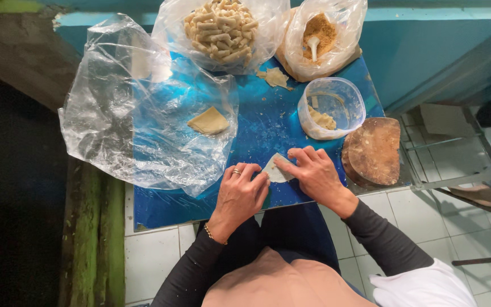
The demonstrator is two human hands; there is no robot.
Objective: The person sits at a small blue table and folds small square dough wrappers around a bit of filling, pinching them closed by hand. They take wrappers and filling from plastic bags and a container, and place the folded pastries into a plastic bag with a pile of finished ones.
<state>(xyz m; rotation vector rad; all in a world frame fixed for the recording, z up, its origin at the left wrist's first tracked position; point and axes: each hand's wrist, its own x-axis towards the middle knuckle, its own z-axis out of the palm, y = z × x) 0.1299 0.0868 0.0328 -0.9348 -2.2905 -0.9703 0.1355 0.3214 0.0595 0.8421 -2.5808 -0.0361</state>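
Three clear plastic bags point(143, 113) point(223, 34) point(322, 37) – one flat left, two filled behind.

The pale wrapper point(277, 170) is partly covered by the fingers of the left hand point(240, 193) and the right hand point(316, 173), so its full outline — and anything folded inside — cannot be told. The bag of rolled pieces point(223, 28) at the far edge of the blue table point(262, 119) is cut off by the picture's top edge, and the crumpled clear plastic sheet point(137, 113) hangs over the table's left edge, hiding that edge and the near left corner. At the picture's right edge a foot point(475, 195) shows under a metal frame point(456, 170) — the rest of that person is out of view.
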